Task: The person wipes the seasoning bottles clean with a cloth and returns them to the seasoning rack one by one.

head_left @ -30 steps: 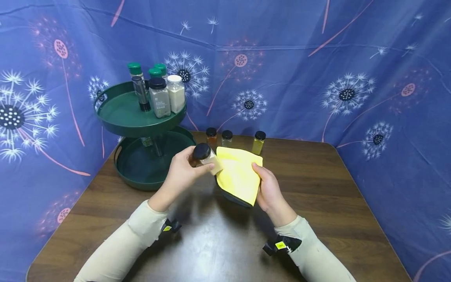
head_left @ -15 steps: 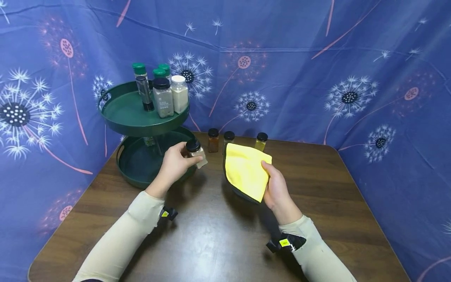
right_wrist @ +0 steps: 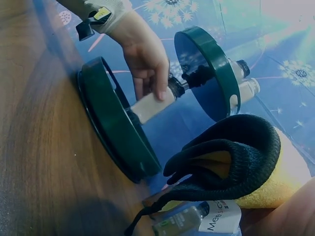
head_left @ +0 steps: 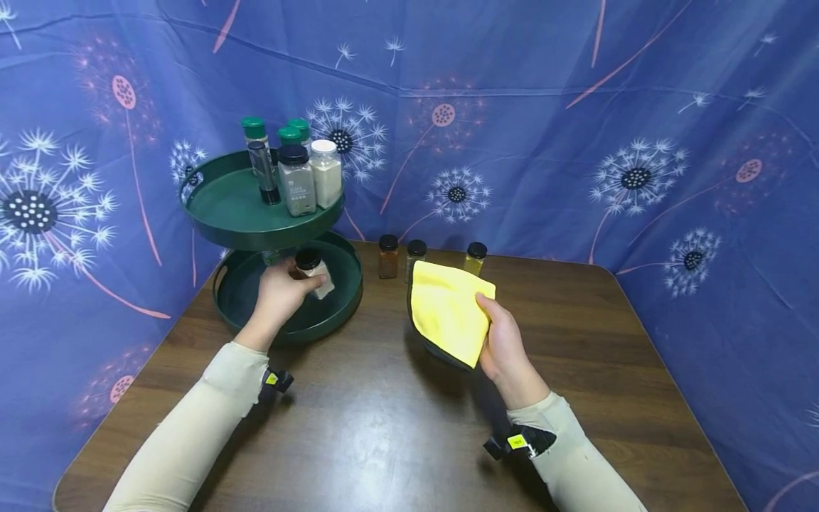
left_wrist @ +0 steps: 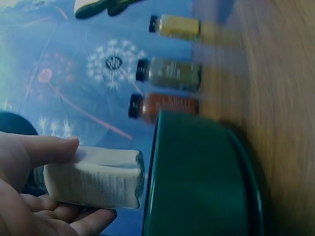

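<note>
Dark-capped jar [head_left: 323,276], left of centre in the head view, is gripped by the fingers of the left hand [head_left: 279,293] above the lower tray [head_left: 341,313]; lowering it base-flat (it looks like glass) seems safest. The right hand [head_left: 505,348] grips the yellow cloth [head_left: 449,313].

The person's left hand [head_left: 279,293] is stretched to the far left, thumb [left_wrist: 51,149] and fingers [left_wrist: 96,222] pinching, its sleeved left forearm [head_left: 185,430] slanting from the near left. The right hand [head_left: 505,347] grips farther right, its sleeved right forearm [head_left: 579,448] slanting from the near right.
</note>
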Demonstrator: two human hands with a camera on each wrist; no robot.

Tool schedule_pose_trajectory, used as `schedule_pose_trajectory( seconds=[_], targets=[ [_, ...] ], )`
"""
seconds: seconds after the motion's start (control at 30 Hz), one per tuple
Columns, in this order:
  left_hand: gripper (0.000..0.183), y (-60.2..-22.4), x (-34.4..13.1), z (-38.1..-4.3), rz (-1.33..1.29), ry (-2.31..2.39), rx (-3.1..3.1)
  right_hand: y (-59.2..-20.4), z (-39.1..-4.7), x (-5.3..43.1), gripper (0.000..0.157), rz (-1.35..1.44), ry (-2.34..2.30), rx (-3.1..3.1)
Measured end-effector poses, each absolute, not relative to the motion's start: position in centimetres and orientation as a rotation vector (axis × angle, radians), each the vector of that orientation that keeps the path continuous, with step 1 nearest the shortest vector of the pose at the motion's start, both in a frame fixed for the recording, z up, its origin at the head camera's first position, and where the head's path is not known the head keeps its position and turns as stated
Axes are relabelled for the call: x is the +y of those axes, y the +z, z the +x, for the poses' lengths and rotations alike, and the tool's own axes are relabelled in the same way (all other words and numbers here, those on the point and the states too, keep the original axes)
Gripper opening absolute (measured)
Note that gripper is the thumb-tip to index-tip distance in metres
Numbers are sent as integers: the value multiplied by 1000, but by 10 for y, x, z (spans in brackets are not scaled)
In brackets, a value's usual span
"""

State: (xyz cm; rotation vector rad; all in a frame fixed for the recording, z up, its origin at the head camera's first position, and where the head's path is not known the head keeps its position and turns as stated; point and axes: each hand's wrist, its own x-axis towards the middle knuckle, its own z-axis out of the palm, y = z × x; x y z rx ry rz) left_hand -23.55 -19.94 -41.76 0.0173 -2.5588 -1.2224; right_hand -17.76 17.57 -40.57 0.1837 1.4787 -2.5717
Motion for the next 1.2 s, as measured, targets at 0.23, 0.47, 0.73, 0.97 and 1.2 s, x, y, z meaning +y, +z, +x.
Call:
schedule_pose_trajectory(
  seconds=[0.23, 0.47, 0.73, 0.97, 1.2],
  targets=[
    [34, -414, -229, -238, 46, -1213, -2549, -404, -177, 177, 34, 179, -2563, 1476],
    [35, -415, -259, -235, 73, -1141, -2594, -399, -177, 176, 34, 150, -2577, 1499],
    [42, -420, -283, -239, 156, -1123, -2623, -400, -177, 178, 32, 159, -2579, 1493],
    [44, -425, -294, -240, 259, -1122, -2688, -400, -177, 178, 33, 155, -2591, 1491],
    [44, -425, -300, -242, 260, -1137, -2717, -400, -178, 180, 33, 165, -2587, 1512]
  ],
)
